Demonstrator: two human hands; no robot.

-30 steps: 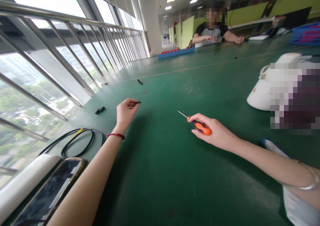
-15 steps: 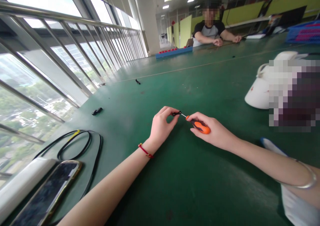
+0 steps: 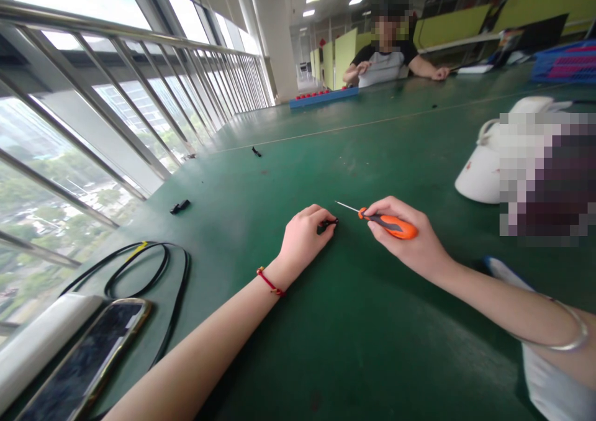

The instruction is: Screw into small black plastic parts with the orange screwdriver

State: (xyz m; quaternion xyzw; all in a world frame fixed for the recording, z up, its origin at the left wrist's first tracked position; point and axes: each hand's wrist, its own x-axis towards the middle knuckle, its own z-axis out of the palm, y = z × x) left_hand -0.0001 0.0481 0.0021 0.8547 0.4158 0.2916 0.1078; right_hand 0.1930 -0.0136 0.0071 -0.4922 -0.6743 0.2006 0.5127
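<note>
Over the middle of the green table (image 3: pixel 354 321), my left hand (image 3: pixel 305 235) pinches a small black part (image 3: pixel 329 223) between thumb and fingers. Most of that part is covered by the fingers, so its exact kind does not show. My right hand (image 3: pixel 410 235) is closed round the orange and black handle of a screwdriver (image 3: pixel 393 225). Its thin metal shaft points left, and the tip is just above and apart from the black part. To the left lie two more small black pieces, a nearer one (image 3: pixel 180 207) and a farther one (image 3: pixel 256 151).
A coiled black cable (image 3: pixel 184 278) with a yellow tie lies at left, near a phone (image 3: pixel 88 359) and a white box-like object (image 3: pixel 51 321). A white object (image 3: pixel 479 176), partly pixelated, stands at right. Across the table sits a person (image 3: pixel 384 61) by a blue tray (image 3: pixel 325 98).
My left hand has brought the black part rightward to the screwdriver, whose tip met it half a second ago. Since then the screwdriver has drawn back up and right, apart from the part.
</note>
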